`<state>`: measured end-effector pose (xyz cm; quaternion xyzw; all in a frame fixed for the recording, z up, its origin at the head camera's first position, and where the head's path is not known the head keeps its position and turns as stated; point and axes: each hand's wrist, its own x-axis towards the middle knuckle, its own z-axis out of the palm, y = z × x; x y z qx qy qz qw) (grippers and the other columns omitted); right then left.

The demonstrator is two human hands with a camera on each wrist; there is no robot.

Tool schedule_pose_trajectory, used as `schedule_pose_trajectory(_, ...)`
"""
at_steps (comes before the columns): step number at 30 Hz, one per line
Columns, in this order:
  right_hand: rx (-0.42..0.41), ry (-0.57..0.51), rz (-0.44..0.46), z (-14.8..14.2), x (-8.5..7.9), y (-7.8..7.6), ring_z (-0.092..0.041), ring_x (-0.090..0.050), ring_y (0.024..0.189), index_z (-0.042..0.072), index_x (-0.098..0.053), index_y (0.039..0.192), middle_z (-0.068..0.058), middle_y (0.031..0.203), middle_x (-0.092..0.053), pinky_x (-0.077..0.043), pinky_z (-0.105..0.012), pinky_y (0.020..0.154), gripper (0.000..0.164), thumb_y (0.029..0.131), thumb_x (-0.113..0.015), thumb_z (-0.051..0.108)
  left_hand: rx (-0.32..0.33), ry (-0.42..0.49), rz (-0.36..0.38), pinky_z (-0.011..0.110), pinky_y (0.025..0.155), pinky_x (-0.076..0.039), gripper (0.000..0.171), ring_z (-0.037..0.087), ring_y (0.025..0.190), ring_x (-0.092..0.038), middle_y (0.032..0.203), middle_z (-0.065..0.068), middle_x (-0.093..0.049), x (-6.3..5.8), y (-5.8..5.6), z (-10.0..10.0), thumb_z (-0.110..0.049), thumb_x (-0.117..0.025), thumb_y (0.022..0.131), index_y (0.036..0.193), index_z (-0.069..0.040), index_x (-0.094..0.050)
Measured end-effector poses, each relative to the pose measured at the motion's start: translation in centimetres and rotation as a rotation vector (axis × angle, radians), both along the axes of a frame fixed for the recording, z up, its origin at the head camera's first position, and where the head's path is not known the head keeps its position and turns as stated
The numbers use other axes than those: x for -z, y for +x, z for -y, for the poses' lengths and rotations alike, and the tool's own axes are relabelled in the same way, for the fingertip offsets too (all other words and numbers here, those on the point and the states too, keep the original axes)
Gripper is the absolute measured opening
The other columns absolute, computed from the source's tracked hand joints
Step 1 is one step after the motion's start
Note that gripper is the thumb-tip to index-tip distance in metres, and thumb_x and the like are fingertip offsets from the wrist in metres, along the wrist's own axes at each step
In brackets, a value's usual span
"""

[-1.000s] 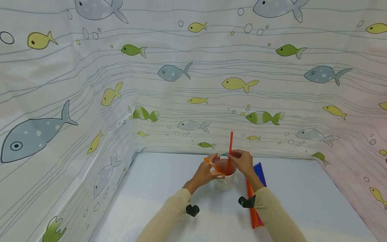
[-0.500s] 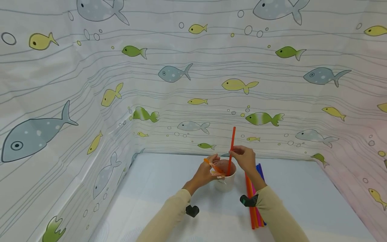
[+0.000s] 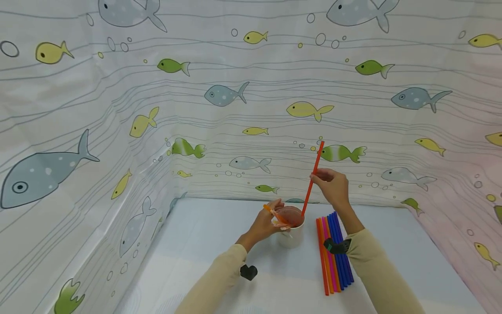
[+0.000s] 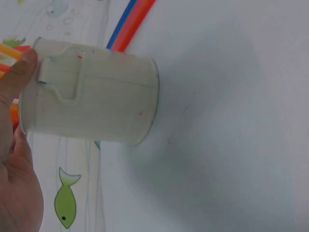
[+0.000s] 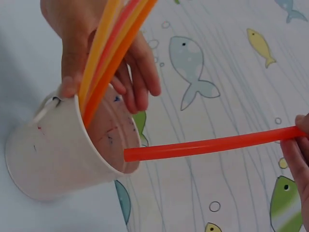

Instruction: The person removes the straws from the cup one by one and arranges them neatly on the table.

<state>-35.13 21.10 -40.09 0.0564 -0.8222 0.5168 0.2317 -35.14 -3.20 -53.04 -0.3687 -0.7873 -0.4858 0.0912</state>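
My left hand (image 3: 263, 222) grips a white cup (image 3: 290, 240) at its rim, on the table; in the left wrist view the thumb lies on the rim beside the loop handle (image 4: 72, 92). Several orange and reddish straws (image 5: 108, 63) lean out of the cup against that hand. With thumb and fingertips, my right hand (image 3: 334, 185) pinches a red straw (image 3: 308, 194) around its middle, up and to the right of the cup. The straw slants, and its lower end overlaps the cup's mouth right by the rim in the right wrist view.
A row of red, orange, pink and blue straws (image 3: 332, 257) lies side by side on the white table (image 3: 290, 292), right of the cup and partly under the right wrist. Behind the table and at both sides hangs a fish-print curtain (image 3: 219, 144).
My right hand has moved up and to the right, drawing the red straw up from deep in the cup to its rim. The left hand and cup have stayed in place.
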Motion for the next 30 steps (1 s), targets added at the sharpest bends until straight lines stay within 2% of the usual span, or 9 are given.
schedule_pose_trajectory(7,0.055,0.044,0.001,-2.7,-1.2,0.3,-0.026,-0.068,0.097,0.004,-0.069,0.119,-0.013,0.104,-0.072,-0.054,-0.015,0.077,0.041,0.09,-0.071,0.033,-0.017,-0.012,-0.03,0.034,0.106,-0.043,0.089,0.03,0.124,-0.054,0.135,0.019,-0.052,-0.1,0.1,0.0,-0.019,-0.083,0.077,0.146,0.005,-0.033)
schedule_pose_trajectory(13,0.087,0.053,0.034,-5.0,-0.4,0.6,-0.026,-0.067,0.096,0.001,-0.067,0.121,-0.016,0.106,-0.07,-0.051,-0.01,0.074,0.041,0.092,-0.069,0.032,-0.049,-0.061,-0.068,0.039,0.107,-0.043,0.092,0.027,0.124,-0.053,0.135,0.018,-0.054,-0.1,0.0,0.0,-0.025,-0.084,0.074,0.147,0.002,-0.035)
schedule_pose_trajectory(20,0.138,0.089,0.136,-7.0,2.3,1.2,-0.031,-0.066,0.098,0.0,-0.065,0.123,-0.019,0.109,-0.069,-0.048,-0.007,0.067,0.044,0.094,-0.067,0.033,-0.076,-0.085,-0.073,0.041,0.107,-0.043,0.091,0.024,0.125,-0.053,0.134,0.016,-0.055,0.0,0.1,0.0,-0.028,-0.084,0.073,0.146,-0.001,-0.036)
schedule_pose_trajectory(27,0.172,0.086,0.239,-9.1,6.1,1.8,-0.031,-0.068,0.094,-0.002,-0.064,0.125,-0.022,0.111,-0.068,-0.051,-0.011,0.066,0.043,0.095,-0.065,0.029,-0.077,-0.095,-0.086,0.042,0.107,-0.043,0.091,0.026,0.124,-0.053,0.132,0.02,-0.055,-0.2,0.3,0.0,-0.029,-0.084,0.074,0.146,0.001,-0.036)
schedule_pose_trajectory(30,0.174,0.078,0.272,-10.0,7.8,2.0,-0.03,-0.069,0.092,-0.004,-0.063,0.124,-0.023,0.111,-0.067,-0.054,-0.014,0.066,0.042,0.095,-0.065,0.026,-0.084,-0.098,-0.084,0.04,0.107,-0.043,0.09,0.025,0.124,-0.053,0.132,0.018,-0.055,-0.3,0.4,0.0,-0.029,-0.084,0.074,0.146,0.0,-0.037)
